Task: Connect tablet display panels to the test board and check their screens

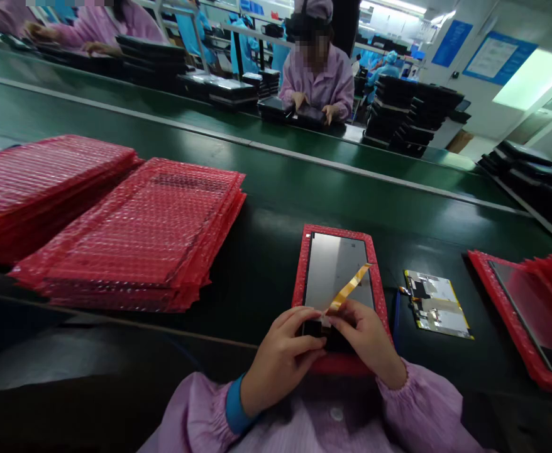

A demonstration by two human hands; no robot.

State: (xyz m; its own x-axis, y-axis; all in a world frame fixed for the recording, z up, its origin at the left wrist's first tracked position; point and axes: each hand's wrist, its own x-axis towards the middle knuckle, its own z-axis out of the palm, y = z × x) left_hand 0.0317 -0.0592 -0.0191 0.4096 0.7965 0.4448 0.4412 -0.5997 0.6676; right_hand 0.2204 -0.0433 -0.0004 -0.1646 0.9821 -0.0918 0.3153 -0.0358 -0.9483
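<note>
A grey display panel [335,267] lies on a red bubble-wrap sheet [300,277] on the dark green bench in front of me. An orange flex ribbon [350,287] rises from the panel's near end. My left hand [280,355] has its fingers curled over the panel's near edge, holding it down. My right hand [365,340] pinches the base of the ribbon with its fingertips. Both hands touch at the panel's near end, which they partly hide.
Two stacks of red bubble-wrap bags [139,233] lie to the left. A small circuit board [436,305] rests right of the panel, another wrapped panel [525,314] further right. Across the conveyor a person in a pink coat [318,75] works beside stacked black trays [412,116].
</note>
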